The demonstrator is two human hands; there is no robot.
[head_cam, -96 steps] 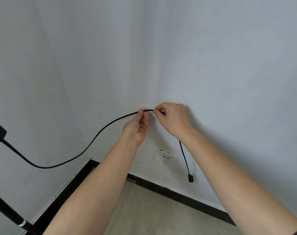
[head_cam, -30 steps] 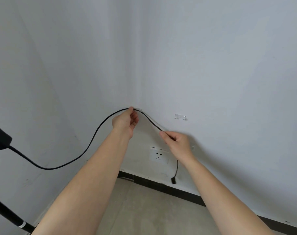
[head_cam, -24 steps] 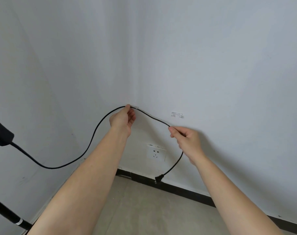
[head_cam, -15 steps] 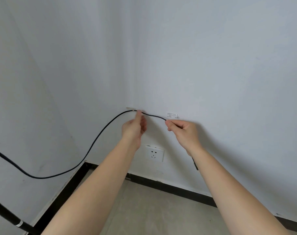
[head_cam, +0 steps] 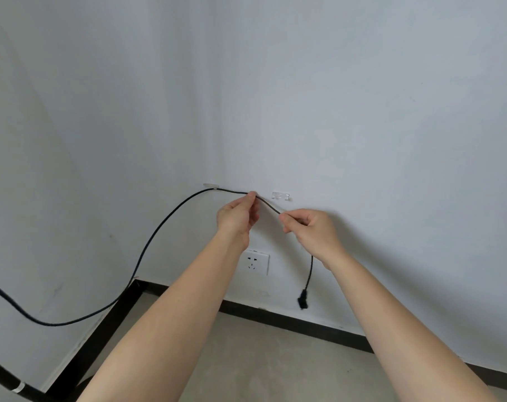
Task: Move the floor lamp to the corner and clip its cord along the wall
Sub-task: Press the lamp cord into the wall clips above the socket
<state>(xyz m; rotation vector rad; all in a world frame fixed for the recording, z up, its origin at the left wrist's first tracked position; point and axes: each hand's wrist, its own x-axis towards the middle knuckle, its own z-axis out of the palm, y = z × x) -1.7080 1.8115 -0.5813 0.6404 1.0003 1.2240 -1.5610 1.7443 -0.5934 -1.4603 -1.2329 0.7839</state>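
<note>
A thin black lamp cord (head_cam: 147,245) sags from the left edge up to a clear clip (head_cam: 211,186) on the wall, where it sits held. My left hand (head_cam: 238,217) pinches the cord just right of that clip. My right hand (head_cam: 310,229) pinches it a little further along, below a second clear clip (head_cam: 281,195) that holds nothing. Past my right hand the cord hangs down to its black plug (head_cam: 303,300). The lamp's black pole (head_cam: 3,377) shows at the bottom left; the rest of the lamp is out of view.
A white wall socket (head_cam: 256,262) sits under my hands, left of the dangling plug. Two pale walls meet in a corner, with a black skirting board (head_cam: 304,324) along the beige floor (head_cam: 261,367).
Both hands slid right along the cord after seating it in the first clip. In the last half second my left hand moved right off that clip and the plug end swung into view below my right hand.
</note>
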